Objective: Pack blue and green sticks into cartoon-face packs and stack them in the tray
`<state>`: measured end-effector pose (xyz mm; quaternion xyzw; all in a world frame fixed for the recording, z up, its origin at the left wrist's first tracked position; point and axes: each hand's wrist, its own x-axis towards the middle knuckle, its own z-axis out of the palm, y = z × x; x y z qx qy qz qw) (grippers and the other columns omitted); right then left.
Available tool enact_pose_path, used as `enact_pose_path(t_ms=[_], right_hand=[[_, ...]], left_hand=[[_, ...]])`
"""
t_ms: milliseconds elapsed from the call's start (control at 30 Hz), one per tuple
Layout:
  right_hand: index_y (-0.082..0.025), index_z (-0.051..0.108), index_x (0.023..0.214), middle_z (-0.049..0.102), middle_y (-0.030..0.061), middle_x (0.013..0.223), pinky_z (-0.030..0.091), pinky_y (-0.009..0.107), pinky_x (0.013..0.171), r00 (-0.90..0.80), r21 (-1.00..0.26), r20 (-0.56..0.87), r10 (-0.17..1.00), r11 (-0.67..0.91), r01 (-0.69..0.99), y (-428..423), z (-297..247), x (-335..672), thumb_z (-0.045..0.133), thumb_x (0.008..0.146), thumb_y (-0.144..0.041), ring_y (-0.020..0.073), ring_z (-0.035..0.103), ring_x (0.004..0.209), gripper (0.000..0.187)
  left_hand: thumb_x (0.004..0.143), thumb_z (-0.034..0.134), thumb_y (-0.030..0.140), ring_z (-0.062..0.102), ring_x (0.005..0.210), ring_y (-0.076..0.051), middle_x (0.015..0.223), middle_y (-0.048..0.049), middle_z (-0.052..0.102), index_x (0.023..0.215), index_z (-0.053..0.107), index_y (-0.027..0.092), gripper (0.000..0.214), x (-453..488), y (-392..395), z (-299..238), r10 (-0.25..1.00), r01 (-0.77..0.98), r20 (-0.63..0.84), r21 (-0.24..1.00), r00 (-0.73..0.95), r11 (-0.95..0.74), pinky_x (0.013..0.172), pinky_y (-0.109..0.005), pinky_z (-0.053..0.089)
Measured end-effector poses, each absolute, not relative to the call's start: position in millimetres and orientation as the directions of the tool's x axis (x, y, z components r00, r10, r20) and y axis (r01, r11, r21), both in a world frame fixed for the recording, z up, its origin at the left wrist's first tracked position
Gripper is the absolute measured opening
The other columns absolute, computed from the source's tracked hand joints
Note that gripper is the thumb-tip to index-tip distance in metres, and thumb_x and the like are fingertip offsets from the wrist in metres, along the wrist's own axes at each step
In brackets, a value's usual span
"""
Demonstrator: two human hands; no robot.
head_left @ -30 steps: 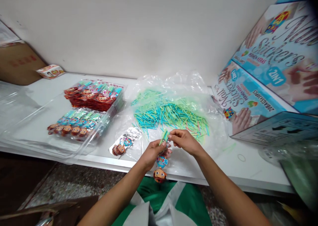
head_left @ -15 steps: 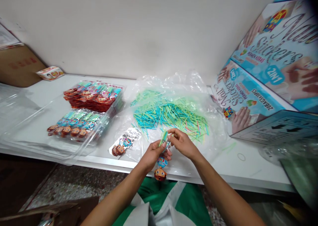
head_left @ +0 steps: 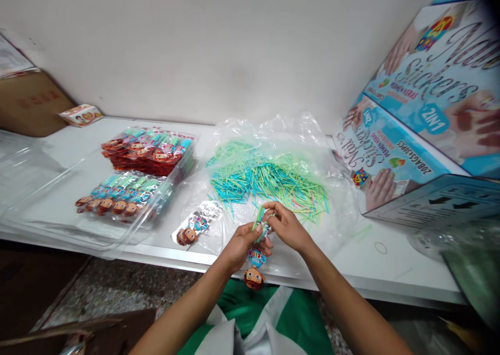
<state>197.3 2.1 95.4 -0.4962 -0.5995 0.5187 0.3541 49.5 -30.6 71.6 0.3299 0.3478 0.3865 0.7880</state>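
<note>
Head view: noted left hand pinching hanging packet and green sticks just over table edge, right hand fingertips closed on stick tops; advise squaring ends, firm grip.

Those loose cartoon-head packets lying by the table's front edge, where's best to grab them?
Probably the cartoon-head ends of the loose packets: they lie flat, heads pointing toward the table edge, so come from the near side and pinch across their narrow width.
</note>
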Motion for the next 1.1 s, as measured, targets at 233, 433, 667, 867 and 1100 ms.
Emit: enact_pose_path(t_ms=[233,433,667,867,1100], right_hand=[[-0.018,0.055,0.082,0.052,-0.0021,0.068,0.044,0.025,0.059,-0.311,-0.955,-0.040,0.949,0.055,0.291,2.1,99.9,199.3,0.048,0.082,-0.036,0.0110,0.051,0.059,0.019],[-0.019,0.053,0.082,0.051,-0.0030,0.066,0.044,0.024,0.057,-0.277,-0.931,-0.053,0.959,0.053,0.362,0.9,98.1,199.0,0.046,0.080,-0.028,0.0106,0.051,0.056,0.012],[-0.021,0.048,0.105,0.053,-0.0005,0.081,0.046,0.022,0.049,-0.212,-0.965,-0.083,0.974,-0.025,0.262,-1.1,95.4,194.8,0.047,0.079,-0.028,0.0111,0.052,0.061,0.027],[-0.019,0.055,0.085,0.047,-0.0021,0.071,0.046,0.020,0.048,-0.296,-0.975,-0.047,0.954,0.021,0.223,-1.7,103.5,196.0,0.049,0.081,-0.035,0.0093,0.047,0.058,0.018],[-0.019,0.051,0.079,0.046,-0.0039,0.067,0.044,0.019,0.046,-0.313,-0.967,-0.056,0.948,0.027,0.253,-0.4,99.3,198.0,0.048,0.081,-0.028,0.0079,0.047,0.052,0.010]], left_hand=[[0.074,0.061,0.048,0.060,0.051,-0.014,0.066,-0.0072,0.065,0.085,0.056,0.010,0.040,46.9,-30.7,70.9,0.828,-0.376,-0.294,0.783,0.478,0.495,0.053,-0.025,0.046],[0.078,0.058,0.045,0.061,0.051,-0.014,0.067,-0.0075,0.065,0.085,0.055,0.010,0.035,47.8,-31.4,68.7,0.829,-0.391,-0.285,0.777,0.481,0.494,0.052,-0.023,0.045],[0.076,0.060,0.045,0.062,0.051,-0.016,0.065,-0.0073,0.065,0.083,0.056,0.011,0.036,50.2,-32.4,68.5,0.815,-0.410,-0.291,0.749,0.501,0.520,0.050,-0.024,0.046],[0.076,0.060,0.046,0.062,0.051,-0.017,0.065,-0.0078,0.066,0.085,0.060,0.009,0.038,47.0,-32.1,70.9,0.783,-0.398,-0.302,0.728,0.544,0.558,0.049,-0.025,0.046],[0.077,0.059,0.044,0.063,0.050,-0.017,0.063,-0.0082,0.066,0.084,0.059,0.009,0.036,46.9,-33.2,70.4,0.776,-0.409,-0.276,0.724,0.567,0.556,0.049,-0.024,0.047]])
